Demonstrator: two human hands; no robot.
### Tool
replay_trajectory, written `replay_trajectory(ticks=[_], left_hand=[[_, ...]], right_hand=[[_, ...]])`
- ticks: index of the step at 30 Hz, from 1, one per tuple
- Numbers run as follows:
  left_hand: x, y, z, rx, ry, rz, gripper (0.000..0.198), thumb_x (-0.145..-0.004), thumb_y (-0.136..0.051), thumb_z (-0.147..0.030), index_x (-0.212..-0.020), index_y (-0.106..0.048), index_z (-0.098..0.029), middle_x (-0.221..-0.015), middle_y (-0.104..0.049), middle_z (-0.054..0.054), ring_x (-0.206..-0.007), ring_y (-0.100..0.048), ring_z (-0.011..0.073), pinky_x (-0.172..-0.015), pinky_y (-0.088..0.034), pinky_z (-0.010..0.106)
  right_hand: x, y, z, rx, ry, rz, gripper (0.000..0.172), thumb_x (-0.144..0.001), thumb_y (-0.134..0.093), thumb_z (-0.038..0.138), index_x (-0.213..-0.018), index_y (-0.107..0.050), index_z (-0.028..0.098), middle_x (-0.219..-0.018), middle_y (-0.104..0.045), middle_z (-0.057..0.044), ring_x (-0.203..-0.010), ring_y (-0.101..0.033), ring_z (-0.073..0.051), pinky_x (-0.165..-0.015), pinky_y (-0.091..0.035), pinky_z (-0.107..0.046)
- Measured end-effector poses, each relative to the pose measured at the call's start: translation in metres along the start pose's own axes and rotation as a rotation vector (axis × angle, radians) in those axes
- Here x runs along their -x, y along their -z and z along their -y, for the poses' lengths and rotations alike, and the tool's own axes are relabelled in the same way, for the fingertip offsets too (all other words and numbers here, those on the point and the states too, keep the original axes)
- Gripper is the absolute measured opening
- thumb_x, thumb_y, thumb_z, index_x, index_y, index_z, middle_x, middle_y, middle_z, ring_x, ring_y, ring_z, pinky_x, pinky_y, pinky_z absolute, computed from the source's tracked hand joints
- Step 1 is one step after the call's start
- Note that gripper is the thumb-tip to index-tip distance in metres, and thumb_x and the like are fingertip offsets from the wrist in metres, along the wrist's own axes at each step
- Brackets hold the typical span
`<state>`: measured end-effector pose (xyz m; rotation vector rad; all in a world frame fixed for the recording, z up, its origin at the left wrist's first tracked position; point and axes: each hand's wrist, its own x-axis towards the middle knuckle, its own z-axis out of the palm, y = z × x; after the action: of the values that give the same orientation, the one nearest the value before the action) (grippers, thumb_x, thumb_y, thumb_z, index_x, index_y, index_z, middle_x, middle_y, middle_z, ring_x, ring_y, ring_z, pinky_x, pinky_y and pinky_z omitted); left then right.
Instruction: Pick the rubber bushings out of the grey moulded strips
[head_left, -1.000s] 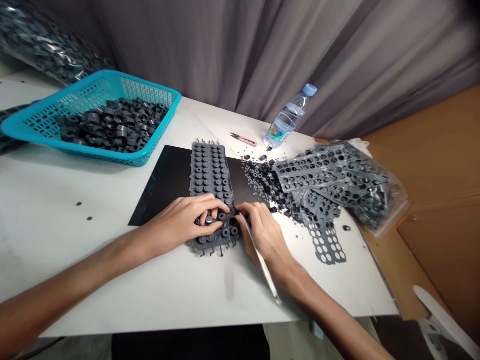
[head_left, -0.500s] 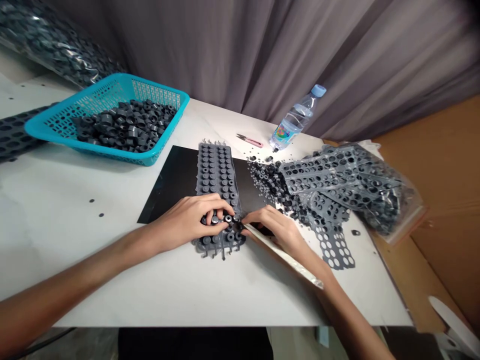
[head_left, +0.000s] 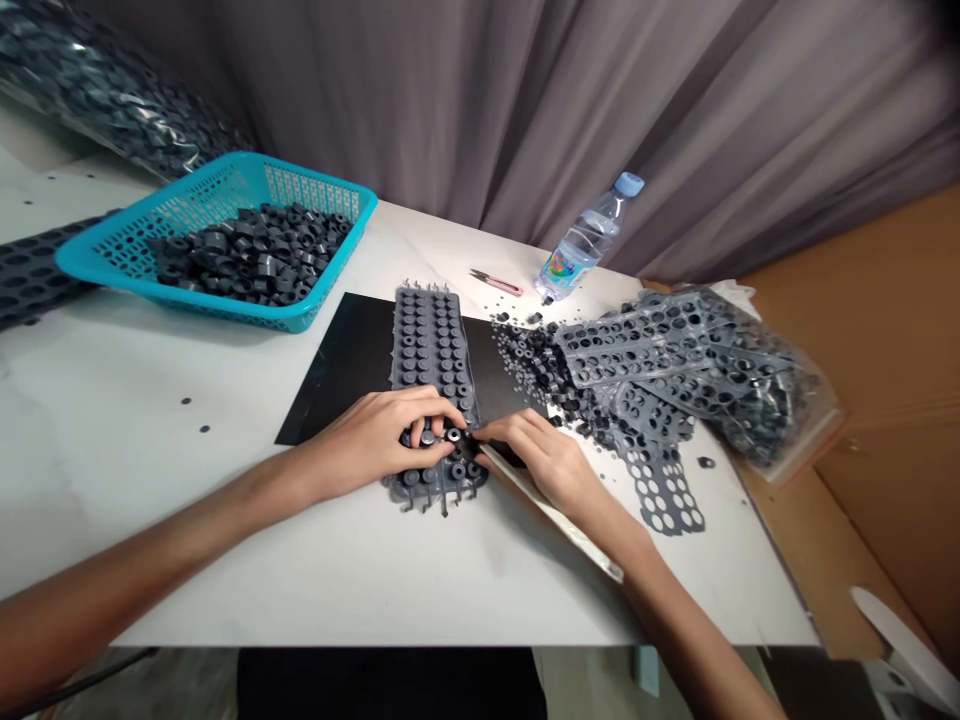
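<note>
A dark grey moulded rubber sheet (head_left: 427, 350) with rows of round plugs lies lengthwise before me, partly over a flat black sheet (head_left: 330, 370). My left hand (head_left: 409, 430) rests on its near part, thumb and forefinger closed around a small ring-shaped plug (head_left: 453, 436). Directly to the right, my right hand (head_left: 544, 455) is closed at the sheet's right edge. A long white-wrapped stick (head_left: 570, 530) runs from its fingertips back beneath the wrist. The stick's tip and whatever the right fingertips pinch are hidden.
A turquoise basket (head_left: 315, 305) of black rubber pieces stands at the left. Pink-handled snips (head_left: 496, 283) and a water bottle (head_left: 585, 250) are at the back. Loose rings, perforated rubber sheets (head_left: 637, 345) and a clear bag (head_left: 780, 430) crowd the right side.
My right hand has shifted slightly left, and the white-wrapped stick's rear end sits a little lower and further left. My left hand keeps its grip. The whole view has shifted slightly.
</note>
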<state>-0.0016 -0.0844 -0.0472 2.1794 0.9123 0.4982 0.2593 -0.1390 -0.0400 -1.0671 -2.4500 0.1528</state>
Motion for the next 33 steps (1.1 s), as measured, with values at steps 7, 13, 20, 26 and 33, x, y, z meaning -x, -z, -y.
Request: replay_trajectory(ticks=[7, 13, 20, 26, 33], left_hand=[[-0.001, 0.001, -0.004, -0.011, 0.012, 0.012, 0.023, -0.092, -0.069, -0.029, -0.115, -0.070, -0.032, -0.095, -0.063, -0.006, -0.075, -0.060, 0.0111, -0.072, -0.043, 0.024], [-0.001, 0.003, -0.010, -0.061, 0.010, 0.052, 0.022, -0.095, -0.065, -0.031, -0.118, -0.067, -0.032, -0.097, -0.063, -0.006, -0.072, -0.057, 0.0116, -0.072, -0.041, 0.025], [0.000, 0.003, -0.008, -0.042, 0.000, 0.057, 0.022, -0.097, -0.064, -0.032, -0.118, -0.067, -0.032, -0.096, -0.061, -0.005, -0.075, -0.058, 0.0120, -0.073, -0.041, 0.025], [0.001, 0.000, -0.003, -0.029, -0.014, 0.025, 0.023, -0.095, -0.066, -0.032, -0.117, -0.069, -0.032, -0.093, -0.061, -0.004, -0.075, -0.060, 0.0127, -0.072, -0.043, 0.025], [0.001, 0.000, -0.004, -0.028, -0.020, 0.011, 0.021, -0.094, -0.067, -0.031, -0.115, -0.069, -0.031, -0.095, -0.063, -0.004, -0.077, -0.063, 0.0135, -0.074, -0.045, 0.026]], right_hand=[[-0.002, -0.005, 0.011, 0.244, 0.063, 0.004, 0.023, -0.108, -0.052, 0.023, -0.128, -0.060, 0.013, -0.106, -0.074, -0.011, -0.090, -0.067, -0.023, -0.069, -0.056, -0.034], [-0.002, -0.003, 0.012, 0.282, -0.390, -0.240, 0.028, -0.110, -0.046, 0.024, -0.133, -0.057, 0.012, -0.115, -0.070, -0.016, -0.094, -0.070, -0.024, -0.071, -0.058, -0.035], [0.002, 0.013, 0.006, -0.136, -0.241, -0.032, 0.019, -0.105, -0.061, 0.031, -0.120, -0.067, 0.022, -0.101, -0.075, -0.006, -0.087, -0.071, -0.019, -0.079, -0.057, -0.030], [0.001, 0.011, 0.002, -0.161, -0.099, 0.041, 0.012, -0.104, -0.062, 0.031, -0.105, -0.068, 0.020, -0.094, -0.076, -0.005, -0.082, -0.069, -0.017, -0.071, -0.054, -0.026], [0.000, 0.005, 0.002, 0.021, -0.029, -0.004, 0.015, -0.105, -0.061, 0.032, -0.099, -0.069, 0.021, -0.090, -0.078, -0.004, -0.079, -0.069, -0.016, -0.071, -0.053, -0.025]])
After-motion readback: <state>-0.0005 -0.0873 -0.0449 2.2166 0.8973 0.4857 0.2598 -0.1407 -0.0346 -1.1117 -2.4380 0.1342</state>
